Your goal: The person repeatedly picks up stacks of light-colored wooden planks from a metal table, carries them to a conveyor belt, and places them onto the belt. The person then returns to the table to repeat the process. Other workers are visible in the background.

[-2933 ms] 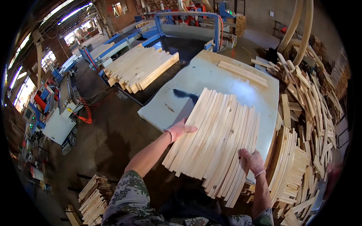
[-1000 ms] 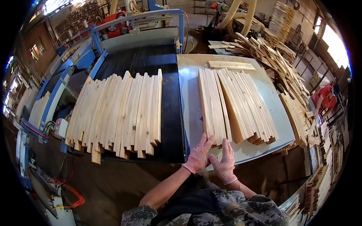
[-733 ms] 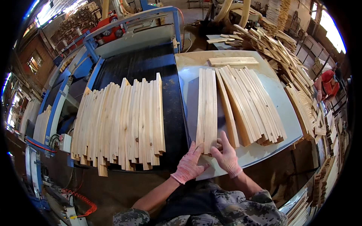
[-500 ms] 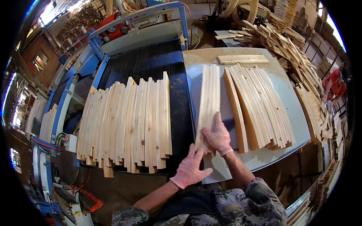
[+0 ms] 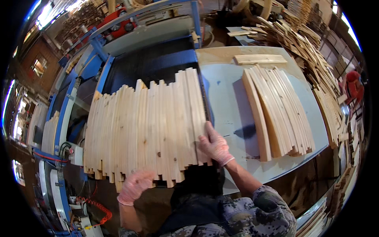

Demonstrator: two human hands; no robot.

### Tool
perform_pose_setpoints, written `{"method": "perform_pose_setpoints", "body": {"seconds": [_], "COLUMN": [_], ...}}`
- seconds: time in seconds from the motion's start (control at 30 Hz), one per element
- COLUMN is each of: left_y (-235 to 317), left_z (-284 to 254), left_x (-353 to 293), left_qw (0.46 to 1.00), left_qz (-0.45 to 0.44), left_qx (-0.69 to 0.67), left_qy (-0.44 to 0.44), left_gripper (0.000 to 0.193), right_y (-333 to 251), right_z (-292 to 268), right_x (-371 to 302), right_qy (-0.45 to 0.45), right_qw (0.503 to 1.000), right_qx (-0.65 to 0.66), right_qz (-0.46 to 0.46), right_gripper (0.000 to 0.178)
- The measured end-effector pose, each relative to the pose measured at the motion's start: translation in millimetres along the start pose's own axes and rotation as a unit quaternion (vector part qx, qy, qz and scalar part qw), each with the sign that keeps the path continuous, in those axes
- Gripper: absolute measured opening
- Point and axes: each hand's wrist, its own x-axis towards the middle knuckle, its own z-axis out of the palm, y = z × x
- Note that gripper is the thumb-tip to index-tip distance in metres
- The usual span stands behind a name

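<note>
A broad row of pale wooden strips (image 5: 150, 130) lies side by side on the black conveyor belt (image 5: 158, 59). My right hand (image 5: 215, 147), in a pinkish knit glove, rests against the row's right edge. Its thumb lies over the outermost strips and its fingers are stretched along their side, apart from the thumb. My left hand (image 5: 136, 186), gloved alike, is at the near ends of the strips, left of the middle. Motion smears its fingers, and whether it touches the wood is unclear.
Right of the belt, a pale blue-grey board (image 5: 229, 106) carries another group of strips (image 5: 282, 112) and one strip (image 5: 260, 59) lying crosswise. Beyond is a heap of loose wood (image 5: 292, 47). A blue machine frame (image 5: 98, 47) borders the belt. A person in red (image 5: 352, 87) is at far right.
The strips held over the board's left edge have moved left and now join the row on the belt. My right hand followed them; my left hand slid left along the near ends.
</note>
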Motion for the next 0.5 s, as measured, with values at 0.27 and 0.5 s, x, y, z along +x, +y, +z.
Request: {"method": "perform_pose_setpoints", "body": {"seconds": [0.27, 0.5], "left_y": [-132.1, -131.1], "left_z": [-241.6, -369.0], "left_x": [-59.8, -47.8], "left_qw": [0.901, 0.692], "left_qz": [0.033, -0.150], "left_qx": [0.127, 0.447], "left_qy": [0.413, 0.546], "left_gripper": [0.073, 0.103], "right_y": [48.9, 48.8], "right_z": [-68.6, -110.0], "right_x": [12.3, -4.5], "right_qy": [0.263, 0.193], "right_qw": [0.851, 0.745], "right_qx": [-0.436, -0.634], "right_qz": [-0.131, 0.071], "right_gripper": [0.093, 0.079]}}
